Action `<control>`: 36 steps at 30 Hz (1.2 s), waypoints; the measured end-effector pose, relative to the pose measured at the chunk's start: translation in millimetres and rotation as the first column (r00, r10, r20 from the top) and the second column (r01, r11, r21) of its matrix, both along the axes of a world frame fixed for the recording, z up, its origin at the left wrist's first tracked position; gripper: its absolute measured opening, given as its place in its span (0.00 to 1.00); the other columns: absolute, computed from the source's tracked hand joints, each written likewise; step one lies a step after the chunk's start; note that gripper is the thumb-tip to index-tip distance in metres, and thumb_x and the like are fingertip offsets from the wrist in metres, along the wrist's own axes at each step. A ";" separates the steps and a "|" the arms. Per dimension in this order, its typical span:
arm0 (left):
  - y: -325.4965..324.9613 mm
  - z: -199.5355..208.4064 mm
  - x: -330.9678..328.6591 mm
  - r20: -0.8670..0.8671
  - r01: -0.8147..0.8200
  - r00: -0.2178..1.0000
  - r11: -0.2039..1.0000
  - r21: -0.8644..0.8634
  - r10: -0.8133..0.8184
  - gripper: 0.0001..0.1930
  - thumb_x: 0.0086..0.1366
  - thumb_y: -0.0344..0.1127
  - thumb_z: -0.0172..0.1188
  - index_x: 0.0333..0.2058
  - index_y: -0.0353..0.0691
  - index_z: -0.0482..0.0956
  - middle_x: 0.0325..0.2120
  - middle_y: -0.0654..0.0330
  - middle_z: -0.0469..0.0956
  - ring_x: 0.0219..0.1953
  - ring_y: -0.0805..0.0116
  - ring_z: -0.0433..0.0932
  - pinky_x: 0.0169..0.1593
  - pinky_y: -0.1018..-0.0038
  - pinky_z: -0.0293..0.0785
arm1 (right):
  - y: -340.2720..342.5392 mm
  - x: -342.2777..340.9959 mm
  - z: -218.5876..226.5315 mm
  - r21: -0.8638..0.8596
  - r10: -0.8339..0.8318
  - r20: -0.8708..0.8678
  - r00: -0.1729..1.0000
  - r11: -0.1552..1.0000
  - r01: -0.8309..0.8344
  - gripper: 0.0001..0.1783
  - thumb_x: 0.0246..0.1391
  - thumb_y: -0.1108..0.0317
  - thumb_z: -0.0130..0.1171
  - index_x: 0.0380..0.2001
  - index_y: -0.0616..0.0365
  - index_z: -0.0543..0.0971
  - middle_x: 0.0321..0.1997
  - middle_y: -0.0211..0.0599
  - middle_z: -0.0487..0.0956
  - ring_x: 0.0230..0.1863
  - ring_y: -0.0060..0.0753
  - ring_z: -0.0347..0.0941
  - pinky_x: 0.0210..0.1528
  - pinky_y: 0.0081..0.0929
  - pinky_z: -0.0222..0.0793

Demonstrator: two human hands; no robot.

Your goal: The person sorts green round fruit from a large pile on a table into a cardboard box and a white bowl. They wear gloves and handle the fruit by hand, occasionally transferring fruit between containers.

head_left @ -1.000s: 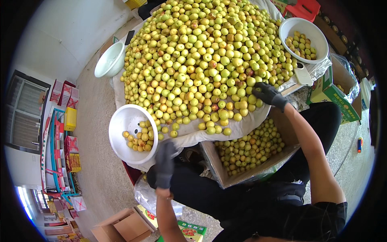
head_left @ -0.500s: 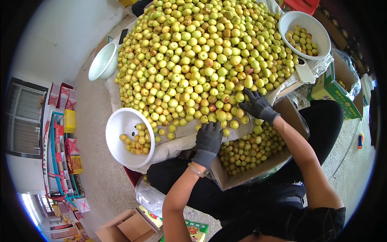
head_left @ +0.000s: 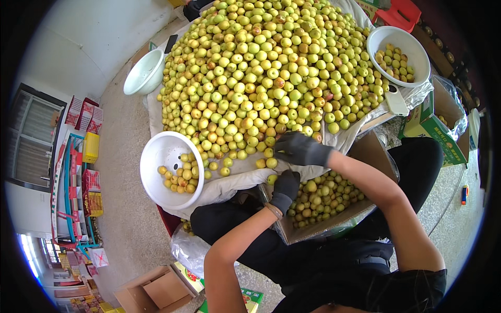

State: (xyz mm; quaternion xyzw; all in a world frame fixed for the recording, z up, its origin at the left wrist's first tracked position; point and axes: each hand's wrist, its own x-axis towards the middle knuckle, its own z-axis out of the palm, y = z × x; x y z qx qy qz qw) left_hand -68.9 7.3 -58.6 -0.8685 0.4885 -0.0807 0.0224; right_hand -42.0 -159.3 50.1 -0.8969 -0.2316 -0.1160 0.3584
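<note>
Fruit, round and yellow-green (head_left: 254,99), heaps white cloth (head_left: 229,187) and lies inside a brown cardboard box (head_left: 371,148). Grey-gloved right hand (head_left: 300,148) reaches the heap's near edge; grey-gloved left hand (head_left: 287,187) overhangs the box. I can't tell either's grip.

Gloved L hand (head_left: 286,188) nr gloved R hand (head_left: 298,149).

Green carton (head_left: 439,140): to your right, its side carries a line of pale characters, bent by the lens
White sheet (head_left: 99,257): far to your left, you can make out a large red cross on it
Green box (head_left: 252,299): beside your left forearm, at the lower edge, small pale marks on it, too tiny for you to read
</note>
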 end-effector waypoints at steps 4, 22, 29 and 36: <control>11.9 43.8 -23.1 -0.616 0.047 0.788 0.997 0.061 0.001 0.07 0.57 0.31 0.51 0.34 0.41 0.74 0.31 0.51 0.70 0.27 0.53 0.75 0.31 0.61 0.73 | 46.3 41.7 -46.1 -0.484 -0.104 -0.151 0.983 0.875 0.018 0.19 0.52 0.49 0.47 0.38 0.48 0.77 0.49 0.28 0.72 0.53 0.43 0.63 0.52 0.45 0.55; 273.3 121.1 16.5 -0.323 -0.708 0.604 0.304 -0.637 0.728 0.15 0.64 0.39 0.49 0.41 0.32 0.73 0.38 0.49 0.76 0.40 0.55 0.74 0.47 0.64 0.69 | -94.9 -27.0 -16.8 -0.103 -0.553 -0.057 0.831 0.831 0.546 0.10 0.53 0.60 0.54 0.35 0.52 0.76 0.30 0.43 0.78 0.30 0.47 0.75 0.33 0.39 0.70; 42.1 114.0 104.3 -0.424 -0.368 0.888 0.831 -0.416 0.180 0.22 0.62 0.45 0.52 0.51 0.41 0.66 0.46 0.47 0.69 0.47 0.51 0.69 0.49 0.61 0.66 | -71.8 44.1 -27.4 -0.638 -0.719 -0.248 0.649 0.625 0.449 0.41 0.44 0.32 0.49 0.54 0.49 0.68 0.56 0.38 0.68 0.56 0.45 0.63 0.52 0.61 0.56; -33.8 50.2 135.3 -0.225 -0.478 0.876 0.829 -0.291 0.426 0.26 0.54 0.61 0.54 0.46 0.53 0.70 0.40 0.53 0.72 0.42 0.51 0.71 0.40 0.51 0.64 | -65.9 -24.5 -52.9 -0.502 -0.283 -0.141 0.949 0.846 0.178 0.31 0.47 0.37 0.50 0.47 0.47 0.73 0.49 0.28 0.73 0.56 0.38 0.64 0.54 0.72 0.43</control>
